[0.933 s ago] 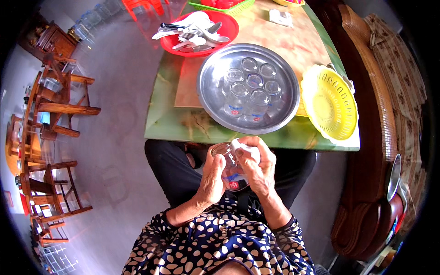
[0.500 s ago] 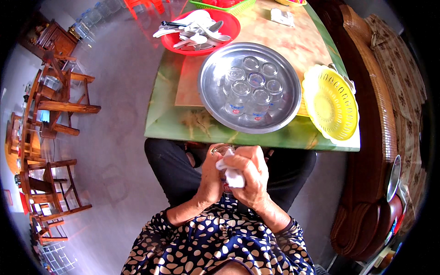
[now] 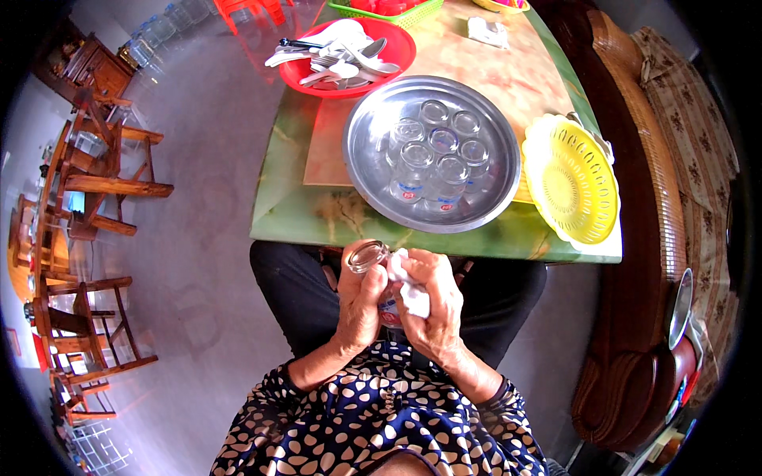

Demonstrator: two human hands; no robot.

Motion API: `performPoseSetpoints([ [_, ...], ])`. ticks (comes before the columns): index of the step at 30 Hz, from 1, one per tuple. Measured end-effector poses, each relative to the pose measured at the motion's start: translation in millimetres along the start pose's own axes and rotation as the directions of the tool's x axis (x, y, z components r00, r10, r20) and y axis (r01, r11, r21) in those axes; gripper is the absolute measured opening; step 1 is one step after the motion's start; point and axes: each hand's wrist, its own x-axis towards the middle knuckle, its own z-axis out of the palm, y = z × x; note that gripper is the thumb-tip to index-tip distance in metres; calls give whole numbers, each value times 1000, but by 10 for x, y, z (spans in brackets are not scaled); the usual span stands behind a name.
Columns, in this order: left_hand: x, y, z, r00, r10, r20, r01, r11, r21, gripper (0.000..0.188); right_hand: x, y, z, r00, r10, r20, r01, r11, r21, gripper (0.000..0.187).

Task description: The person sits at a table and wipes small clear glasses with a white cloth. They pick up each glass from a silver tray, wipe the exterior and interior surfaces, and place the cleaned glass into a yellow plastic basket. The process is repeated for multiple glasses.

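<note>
Above my lap, just off the table's near edge, my left hand (image 3: 361, 305) is wrapped round a clear drinking glass (image 3: 368, 257). The thick round end of the glass tips up and to the left, and part of its body is hidden by my fingers. A white cloth (image 3: 413, 293) is bunched in my right hand (image 3: 435, 305), pressed against the side of the glass. Beyond my hands, a round steel basin (image 3: 373, 198) on the table holds several clear glasses (image 3: 443, 140) standing upside down, close together.
A yellow slotted basket (image 3: 573, 178) leans at the table's right edge. A red bowl (image 3: 405, 55) piled with spoons and ladles stands behind the basin, near a green basket (image 3: 413, 16). Folded white cloth (image 3: 487, 32) lies farther back. A wooden bench (image 3: 635, 317) runs along the right.
The glass has turned and risen slightly to the left, so its round end now shows clearly. My right hand and the cloth have shifted along its side.
</note>
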Motion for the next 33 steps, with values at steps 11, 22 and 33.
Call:
performPoseSetpoints([
  [11, 67, 81, 36, 969, 147, 199, -146, 989, -17, 64, 58, 46, -213, 776, 499, 385, -607, 757, 243, 33],
  [22, 147, 33, -10, 951, 235, 201, -259, 961, 100, 56, -165, 86, -114, 837, 444, 320, -548, 690, 473, 47],
  [33, 33, 232, 197, 991, -116, -61, 110, 989, -94, 48, -184, 78, 41, 997, 20, -72, -17, 999, 46, 43],
])
